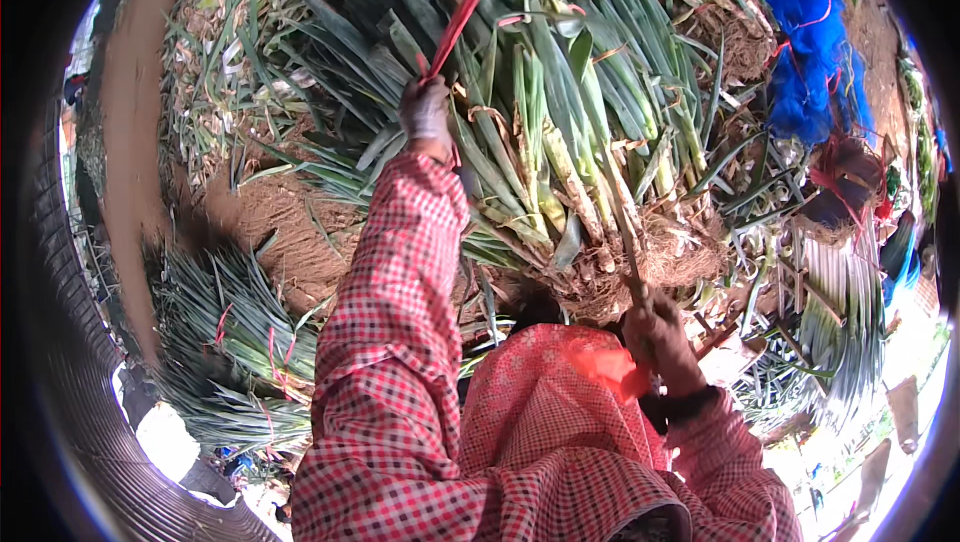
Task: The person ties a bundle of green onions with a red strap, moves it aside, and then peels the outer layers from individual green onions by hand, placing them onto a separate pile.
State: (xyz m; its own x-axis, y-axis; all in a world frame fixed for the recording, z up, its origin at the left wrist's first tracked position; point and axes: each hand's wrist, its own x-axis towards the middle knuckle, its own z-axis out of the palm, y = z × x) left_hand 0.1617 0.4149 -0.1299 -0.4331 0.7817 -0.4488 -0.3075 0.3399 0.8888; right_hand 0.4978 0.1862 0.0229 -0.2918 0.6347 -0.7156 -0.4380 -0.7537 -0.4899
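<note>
A large heap of long green onions (590, 72) lies in front of me, leaves away and pale stalks and brown roots (680, 247) toward me. My left hand (428, 117), in a greyish glove, is over the leaves at the heap's left side. Its fingers are closed round a bunch of red ties (455, 30) that sticks up from the fist. My right hand (662, 342) is low by the roots, fingers closed on the near end of a thin brownish withered leaf (628, 227). That leaf runs up among the stalks. Part of the right fingers' grip is hidden.
Onion bundles with red ties (230, 337) lie at the left on brown soil (290, 227). Loose leaf scraps (225, 52) cover the far left ground. A blue net-like heap (805, 42) lies at the far right, with more pale stalks (835, 302) nearer on that side.
</note>
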